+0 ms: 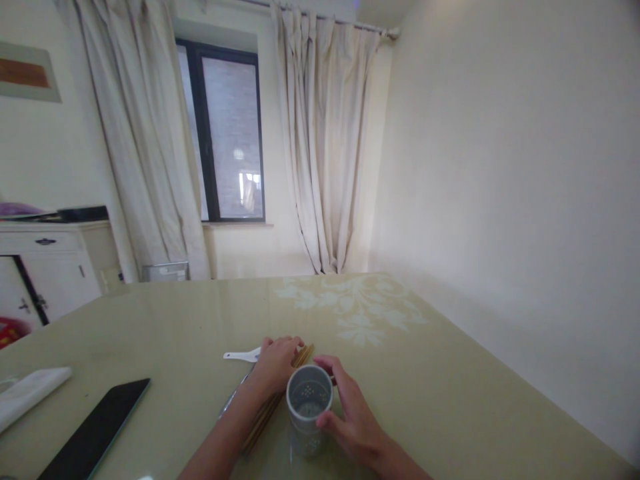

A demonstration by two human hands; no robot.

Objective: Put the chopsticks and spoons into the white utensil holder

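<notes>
A grey, round chopstick holder (309, 393) with small holes in its wall stands upright on the table, its open top towards me. My right hand (353, 417) grips it from the right, thumb at the near rim and fingers around the far side. Just left of it lies a bundle of wooden chopsticks (263, 421), slanting away from me. My left hand (281, 360) is over their far part, fingers curled down around them. A white spoon (243, 356) sticks out past the left hand, its other end hidden. Beside the left forearm shows a shiny metal utensil (234, 400), mostly covered.
The pale green table (450, 400) carries a white leaf pattern at its far side. At left lie a black tablet-like slab (100, 427) and a white object (33, 393). A wall (525, 200) borders the right; a white cabinet (55, 260) stands far left.
</notes>
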